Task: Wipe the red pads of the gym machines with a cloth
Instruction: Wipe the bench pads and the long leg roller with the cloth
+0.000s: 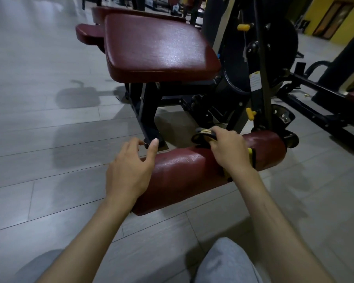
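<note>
A dark red roller pad [184, 172] lies low in front of me on a black machine frame. My right hand [228, 149] rests on top of it and grips a dark cloth with yellow trim [202, 135]; more of the cloth hangs beside my wrist. Over the roller's left end hovers my left hand [131, 168], fingers loosely spread, holding nothing. Behind the roller a wide red seat pad [157, 48] sits higher up.
The black machine frame [258, 82] with yellow knobs rises at the right. Another red pad [88, 33] sticks out behind the seat at left. Grey tiled floor [39, 119] spreads to the left. My knees in grey trousers are at the bottom edge.
</note>
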`<move>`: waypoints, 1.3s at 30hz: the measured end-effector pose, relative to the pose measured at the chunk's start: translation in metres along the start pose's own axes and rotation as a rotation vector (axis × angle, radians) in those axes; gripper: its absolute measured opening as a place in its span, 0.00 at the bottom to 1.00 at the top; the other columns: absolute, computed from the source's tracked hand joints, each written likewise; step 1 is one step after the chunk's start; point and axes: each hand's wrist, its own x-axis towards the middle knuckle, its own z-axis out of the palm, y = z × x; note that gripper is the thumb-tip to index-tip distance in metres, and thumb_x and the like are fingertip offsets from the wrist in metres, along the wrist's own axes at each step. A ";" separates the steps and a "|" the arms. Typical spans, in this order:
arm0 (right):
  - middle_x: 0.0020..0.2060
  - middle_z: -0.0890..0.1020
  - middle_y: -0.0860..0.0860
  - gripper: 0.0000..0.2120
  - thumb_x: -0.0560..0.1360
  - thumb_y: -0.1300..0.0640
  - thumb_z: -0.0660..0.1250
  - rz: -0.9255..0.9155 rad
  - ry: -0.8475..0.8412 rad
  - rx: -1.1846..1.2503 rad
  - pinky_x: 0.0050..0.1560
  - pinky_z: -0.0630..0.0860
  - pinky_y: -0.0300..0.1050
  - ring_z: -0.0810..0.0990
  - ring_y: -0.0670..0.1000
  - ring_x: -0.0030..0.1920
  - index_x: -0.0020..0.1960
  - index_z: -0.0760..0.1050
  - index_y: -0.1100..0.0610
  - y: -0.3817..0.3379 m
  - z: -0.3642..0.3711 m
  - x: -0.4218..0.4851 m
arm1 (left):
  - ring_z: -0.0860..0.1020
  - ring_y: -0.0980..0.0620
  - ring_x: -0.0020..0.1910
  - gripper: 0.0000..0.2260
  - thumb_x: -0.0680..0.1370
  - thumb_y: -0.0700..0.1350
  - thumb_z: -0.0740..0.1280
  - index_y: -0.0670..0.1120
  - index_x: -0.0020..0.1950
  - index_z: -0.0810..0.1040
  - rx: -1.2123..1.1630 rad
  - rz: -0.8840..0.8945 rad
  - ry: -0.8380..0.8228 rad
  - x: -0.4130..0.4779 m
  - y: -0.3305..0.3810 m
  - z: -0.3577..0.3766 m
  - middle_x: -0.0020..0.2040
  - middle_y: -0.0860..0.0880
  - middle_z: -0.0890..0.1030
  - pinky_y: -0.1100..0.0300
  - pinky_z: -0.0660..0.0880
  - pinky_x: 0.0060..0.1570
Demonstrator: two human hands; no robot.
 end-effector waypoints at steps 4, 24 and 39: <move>0.54 0.82 0.58 0.13 0.79 0.53 0.64 -0.054 -0.276 -0.085 0.49 0.74 0.53 0.80 0.63 0.55 0.60 0.79 0.55 -0.036 0.005 0.041 | 0.77 0.51 0.53 0.27 0.79 0.71 0.56 0.52 0.66 0.74 -0.024 0.020 -0.010 -0.002 0.002 -0.005 0.58 0.52 0.79 0.54 0.71 0.47; 0.66 0.80 0.58 0.27 0.76 0.71 0.65 -0.107 0.238 0.324 0.66 0.78 0.57 0.79 0.59 0.67 0.74 0.72 0.59 0.010 0.022 -0.074 | 0.78 0.54 0.51 0.16 0.85 0.59 0.55 0.51 0.53 0.76 -0.483 -0.142 0.094 -0.004 -0.010 -0.003 0.51 0.53 0.81 0.66 0.67 0.43; 0.48 0.85 0.51 0.13 0.76 0.62 0.65 -0.379 0.174 0.307 0.45 0.82 0.47 0.84 0.52 0.45 0.60 0.78 0.55 -0.137 0.016 -0.090 | 0.75 0.61 0.60 0.27 0.84 0.64 0.43 0.51 0.67 0.73 -0.800 -0.209 0.267 -0.009 -0.006 -0.006 0.62 0.53 0.77 0.68 0.67 0.54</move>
